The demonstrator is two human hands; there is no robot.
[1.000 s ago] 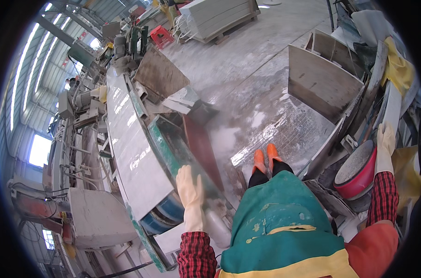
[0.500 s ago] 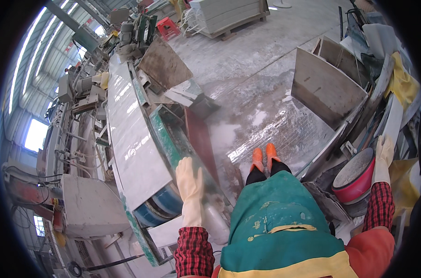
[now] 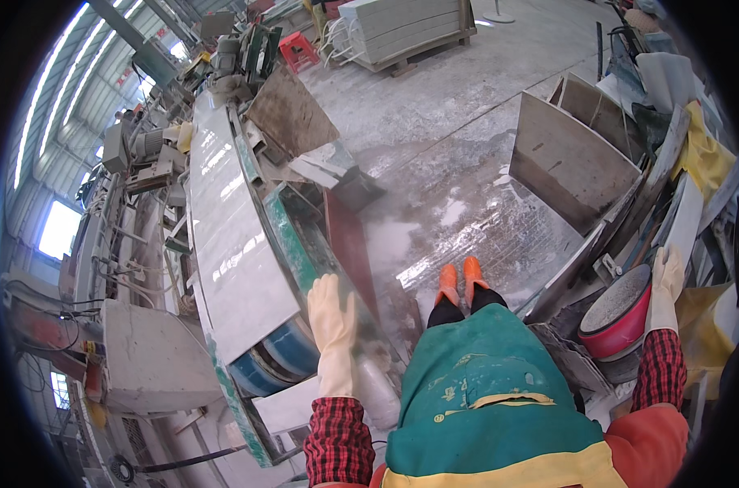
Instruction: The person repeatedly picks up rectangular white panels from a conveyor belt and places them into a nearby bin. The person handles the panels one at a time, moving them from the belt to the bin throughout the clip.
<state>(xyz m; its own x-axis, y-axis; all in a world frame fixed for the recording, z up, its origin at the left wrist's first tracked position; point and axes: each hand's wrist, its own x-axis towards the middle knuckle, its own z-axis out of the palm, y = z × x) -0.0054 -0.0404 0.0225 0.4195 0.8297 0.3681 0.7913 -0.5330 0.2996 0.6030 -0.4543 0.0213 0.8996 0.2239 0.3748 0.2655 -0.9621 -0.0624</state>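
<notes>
My left hand (image 3: pixel 332 324), in a cream rubber glove, is held out with its fingers straight, close together and the thumb apart. It hovers over or rests on the green side frame (image 3: pixel 286 236) of a conveyor; I cannot tell if it touches. Just left of it, a pale glossy slab (image 3: pixel 237 244) lies along the conveyor, its near end by the blue roller (image 3: pixel 292 348). My right hand (image 3: pixel 667 281), gloved alike, is beside a red round tub (image 3: pixel 617 319) with a grey top. Its fingers are extended near the end of a long pale strip (image 3: pixel 683 221); contact is unclear.
Brown boards (image 3: pixel 573 159) lean at the right, with a yellow cloth (image 3: pixel 705 154) beyond them. A rusty panel (image 3: pixel 292 114) stands beside the conveyor. Wet floor (image 3: pixel 459 215) lies ahead of my orange boots (image 3: pixel 459 276). Farther off are a red stool (image 3: pixel 298 51) and stacked pale slabs (image 3: pixel 406 31).
The view has shifted slightly. My right hand sits a little lower and farther left in the picture, along with the tub. My left hand has hardly moved.
</notes>
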